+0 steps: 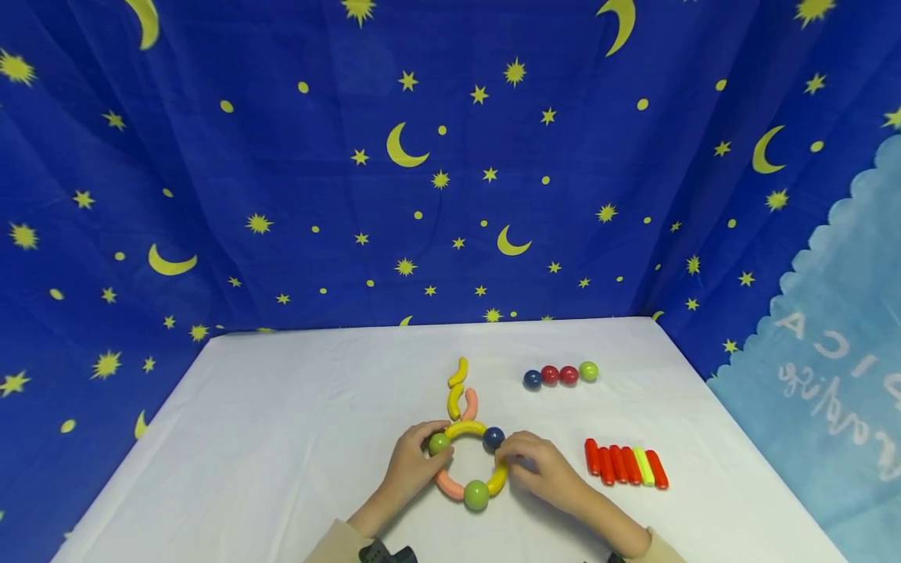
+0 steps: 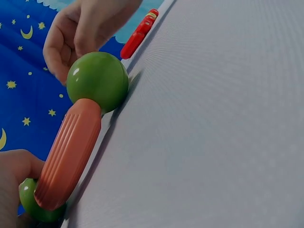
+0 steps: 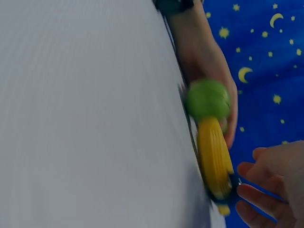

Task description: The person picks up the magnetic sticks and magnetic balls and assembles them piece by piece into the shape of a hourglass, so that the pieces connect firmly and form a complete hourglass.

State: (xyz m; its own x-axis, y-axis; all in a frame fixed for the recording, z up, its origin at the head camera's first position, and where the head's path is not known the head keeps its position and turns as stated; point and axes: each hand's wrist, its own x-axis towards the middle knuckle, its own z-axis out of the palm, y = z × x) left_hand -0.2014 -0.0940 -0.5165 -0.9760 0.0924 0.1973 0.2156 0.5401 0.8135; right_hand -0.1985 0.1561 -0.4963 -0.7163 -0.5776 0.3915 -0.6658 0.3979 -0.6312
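Observation:
On the white table a ring of curved rods and balls lies between the two hands. My left hand [image 1: 411, 457] grips the green ball [image 1: 439, 443] on the ring's left side, thumb and fingers on either side of it. From there a pink curved rod [image 1: 449, 485] runs to a larger-looking green ball [image 1: 476, 495] at the near side. My right hand [image 1: 538, 467] is at the right side, beside a yellow curved rod [image 1: 498, 479] and a dark blue ball [image 1: 493, 439]. In the right wrist view its fingers [image 3: 256, 194] are loosely bent and apart from the rod. Another yellow curved rod [image 1: 465, 428] forms the far side.
Beyond the ring lie two yellow curved rods [image 1: 455, 401] and a pink one [image 1: 470, 404]. A row of balls [image 1: 568, 375] sits at back right. Several red straight rods [image 1: 617, 464] and a yellow-green one [image 1: 644, 467] lie to the right. A blue curtain [image 1: 450, 203] hangs behind.

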